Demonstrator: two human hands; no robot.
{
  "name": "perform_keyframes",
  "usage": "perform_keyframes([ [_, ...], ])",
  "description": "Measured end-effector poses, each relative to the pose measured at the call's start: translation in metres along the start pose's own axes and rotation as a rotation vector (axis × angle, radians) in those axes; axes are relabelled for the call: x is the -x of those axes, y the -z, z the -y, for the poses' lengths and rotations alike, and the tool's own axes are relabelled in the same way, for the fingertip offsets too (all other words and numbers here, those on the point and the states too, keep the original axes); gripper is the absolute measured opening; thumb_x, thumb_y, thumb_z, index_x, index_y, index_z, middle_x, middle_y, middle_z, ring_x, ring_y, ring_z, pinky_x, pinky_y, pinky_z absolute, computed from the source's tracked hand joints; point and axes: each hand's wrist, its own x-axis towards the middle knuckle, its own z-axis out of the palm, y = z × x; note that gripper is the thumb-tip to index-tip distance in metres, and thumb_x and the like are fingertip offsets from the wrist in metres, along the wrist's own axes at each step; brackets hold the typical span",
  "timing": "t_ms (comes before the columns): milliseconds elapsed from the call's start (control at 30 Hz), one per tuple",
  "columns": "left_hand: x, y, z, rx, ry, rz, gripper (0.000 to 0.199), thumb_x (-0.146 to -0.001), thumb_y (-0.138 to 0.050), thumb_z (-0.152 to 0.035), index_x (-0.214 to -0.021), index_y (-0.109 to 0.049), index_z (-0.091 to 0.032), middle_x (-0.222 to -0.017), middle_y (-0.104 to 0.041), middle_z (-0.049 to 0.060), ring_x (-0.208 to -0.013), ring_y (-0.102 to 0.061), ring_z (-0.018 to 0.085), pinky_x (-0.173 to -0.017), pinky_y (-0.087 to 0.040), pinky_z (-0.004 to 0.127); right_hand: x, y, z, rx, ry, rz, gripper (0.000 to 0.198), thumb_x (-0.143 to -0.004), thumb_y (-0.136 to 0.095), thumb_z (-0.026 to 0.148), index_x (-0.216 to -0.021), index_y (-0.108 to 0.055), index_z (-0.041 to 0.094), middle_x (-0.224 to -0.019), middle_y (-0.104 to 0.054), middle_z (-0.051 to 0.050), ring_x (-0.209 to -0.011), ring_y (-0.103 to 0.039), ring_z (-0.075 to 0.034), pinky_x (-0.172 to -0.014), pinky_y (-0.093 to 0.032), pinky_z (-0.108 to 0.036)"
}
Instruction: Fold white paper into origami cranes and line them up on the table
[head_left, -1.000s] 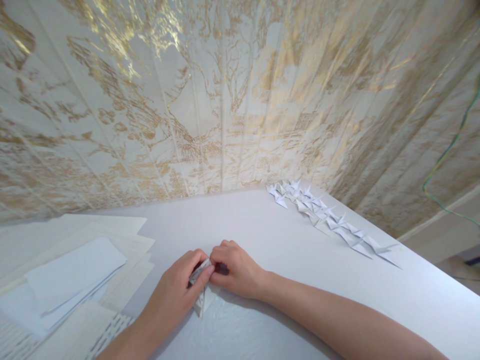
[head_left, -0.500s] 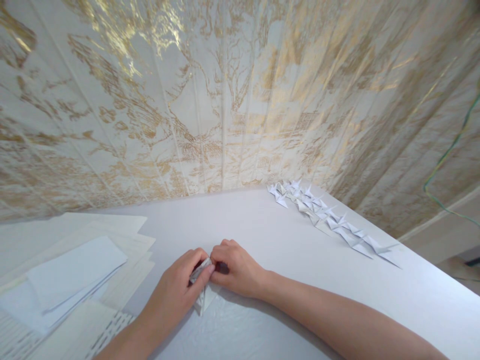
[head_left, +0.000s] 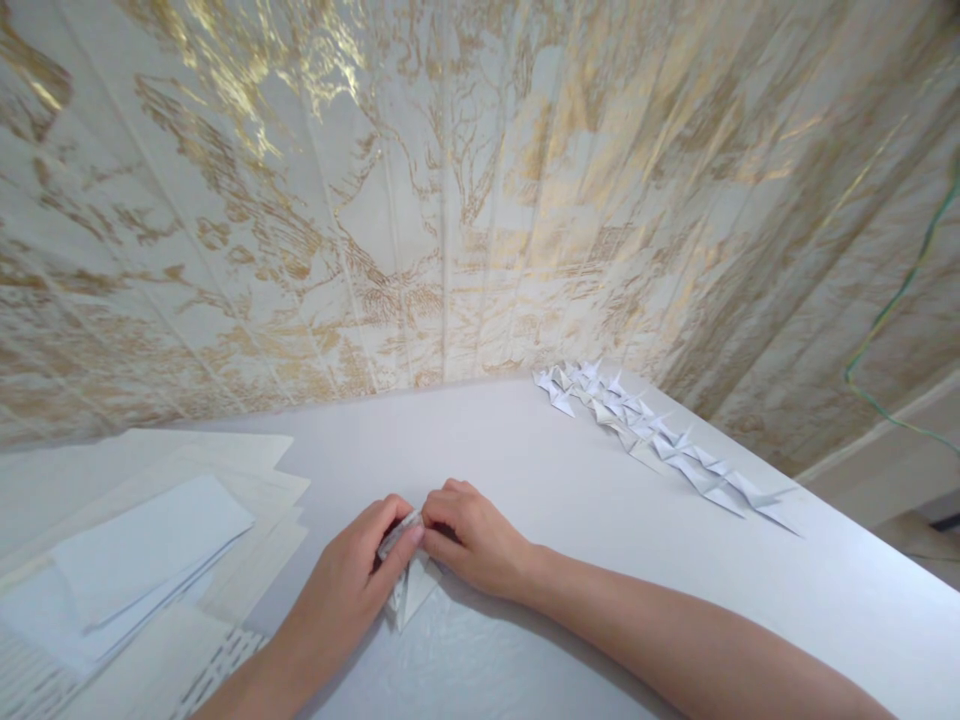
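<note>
A small piece of folded paper (head_left: 411,592), white with some grey marks, is between my two hands just above the table's near part. My left hand (head_left: 366,555) is closed around its left side, thumb laid along the top. From the right, my right hand (head_left: 471,535) pinches the paper's upper tip, its fingertips close to the left thumb. A pointed lower end of the paper sticks out below the hands, toward me. The part under my left fingers is hidden.
Several folded paper cranes (head_left: 637,425) stand in rows along the table's right back edge. On the left lie overlapping paper sheets (head_left: 157,545), some printed. The white table (head_left: 420,430) meets a gold-patterned wall (head_left: 450,200). A green-yellow cord (head_left: 885,320) hangs at the right.
My left thumb has drawn back slightly to the left, and more of the paper's lower flap shows. Both hands keep their hold; the cranes and sheets stay put.
</note>
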Motion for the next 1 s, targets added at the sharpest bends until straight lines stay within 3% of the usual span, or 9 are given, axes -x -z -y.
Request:
perform_keyframes([
  [133,-0.001,0.0008,0.0016,0.006,0.015,-0.013,0.027,-0.091,-0.044,-0.049,-0.084,-0.053,-0.025,-0.074,-0.058,-0.004,-0.069,-0.055,0.018,-0.065,-0.041,0.028,-0.0006,0.0007,-0.0003,-0.02,0.002,-0.002,0.03,-0.088,-0.059,0.01,-0.064,-0.042,0.019,-0.064,-0.044,0.005,-0.064,-0.04,-0.013,-0.073,-0.034,-0.027],
  [367,-0.0029,-0.0008,0.0036,-0.057,0.053,-0.015,0.019,-0.089,-0.047,-0.045,-0.086,-0.05,-0.026,-0.072,-0.054,-0.006,-0.064,-0.052,0.017,-0.062,-0.038,0.027,-0.0008,0.003,-0.0013,-0.04,0.04,-0.006,0.031,-0.099,-0.042,0.016,-0.068,-0.04,0.021,-0.067,-0.045,0.003,-0.067,-0.041,-0.014,-0.075,-0.035,-0.028],
  [600,-0.0004,0.0021,0.0003,0.017,0.043,0.039,0.029,-0.096,-0.03,-0.047,-0.086,-0.047,-0.026,-0.07,-0.051,-0.006,-0.067,-0.054,0.018,-0.065,-0.039,0.028,-0.0015,0.0029,-0.0002,-0.076,0.001,-0.005,0.026,-0.094,-0.051,0.01,-0.07,-0.049,0.019,-0.067,-0.05,0.004,-0.069,-0.045,-0.013,-0.077,-0.035,-0.027],
  [1000,0.0018,0.0038,0.0024,0.064,0.057,0.027,0.032,-0.097,-0.034,-0.051,-0.084,-0.05,-0.026,-0.064,-0.048,-0.008,-0.062,-0.05,0.015,-0.062,-0.036,0.025,-0.0011,0.0043,0.0022,-0.08,-0.047,0.003,0.021,-0.09,-0.06,0.011,-0.07,-0.055,0.018,-0.067,-0.052,0.004,-0.069,-0.046,-0.013,-0.075,-0.037,-0.026],
])
